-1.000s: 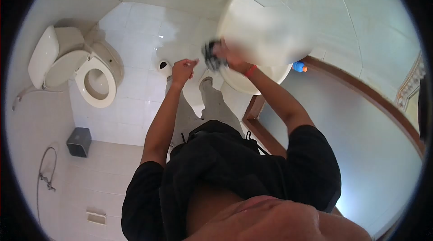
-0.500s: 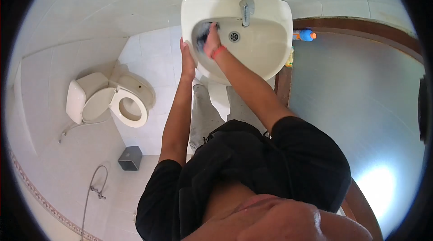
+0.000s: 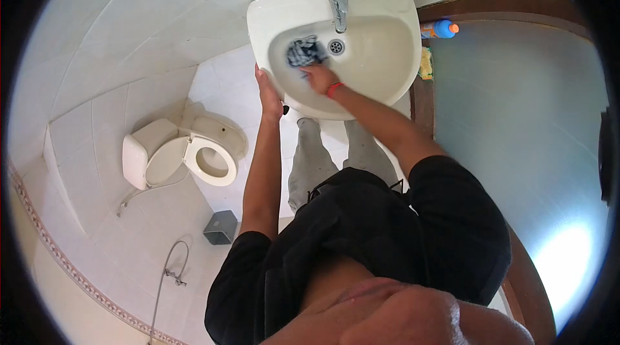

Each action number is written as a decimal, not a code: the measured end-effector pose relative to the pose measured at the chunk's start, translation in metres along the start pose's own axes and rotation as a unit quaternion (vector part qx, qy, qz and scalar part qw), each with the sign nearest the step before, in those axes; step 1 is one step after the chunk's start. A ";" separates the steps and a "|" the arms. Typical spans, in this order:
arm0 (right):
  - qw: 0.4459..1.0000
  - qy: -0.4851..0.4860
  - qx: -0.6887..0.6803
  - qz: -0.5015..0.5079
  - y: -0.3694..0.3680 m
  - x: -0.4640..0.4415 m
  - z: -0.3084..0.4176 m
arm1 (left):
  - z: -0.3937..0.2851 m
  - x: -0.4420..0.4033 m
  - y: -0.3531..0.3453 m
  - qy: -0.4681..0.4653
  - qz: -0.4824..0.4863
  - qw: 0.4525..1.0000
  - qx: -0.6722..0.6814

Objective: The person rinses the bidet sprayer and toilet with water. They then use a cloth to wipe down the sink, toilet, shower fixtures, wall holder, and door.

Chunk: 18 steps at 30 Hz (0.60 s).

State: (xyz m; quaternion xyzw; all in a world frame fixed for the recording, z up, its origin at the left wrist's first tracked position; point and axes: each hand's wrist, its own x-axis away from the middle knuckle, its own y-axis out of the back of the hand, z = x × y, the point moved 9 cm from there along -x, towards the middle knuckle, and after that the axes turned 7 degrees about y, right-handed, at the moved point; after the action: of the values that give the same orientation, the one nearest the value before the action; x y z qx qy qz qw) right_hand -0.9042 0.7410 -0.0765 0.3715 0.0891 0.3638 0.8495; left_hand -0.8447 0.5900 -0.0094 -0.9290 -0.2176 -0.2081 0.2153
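While fingers (image 3: 310, 70) sit half-curled, right hand (image 3: 320, 78) holds bunched cloth (image 3: 303, 52).

Lettering: none legible. The blue bottle (image 3: 442, 29) carries orange and pale print-like markings, and the yellow-green packet (image 3: 426, 63) a patterned face, both too small for any word, brand or number to be read.

Right bare hand (image 3: 321, 78) on crumpled black-and-white cloth (image 3: 306, 52) in cream ceramic washbasin (image 3: 381, 54), just beside round metal drain (image 3: 336, 47) (motion blur, grip unclear). Left bare hand (image 3: 268, 94), fingers extended, against washbasin's outer side.
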 end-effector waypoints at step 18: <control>0.972 -0.136 -0.057 0.183 0.042 0.075 0.067 | 0.015 -0.008 0.018 0.032 -0.074 0.996 -0.044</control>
State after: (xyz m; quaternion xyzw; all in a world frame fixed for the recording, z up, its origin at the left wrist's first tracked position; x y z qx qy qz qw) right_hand -0.8452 0.7738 0.0094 0.3787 -0.1170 0.4636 0.7924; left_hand -0.8381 0.5804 -0.0307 -0.9118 -0.2696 -0.2622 0.1649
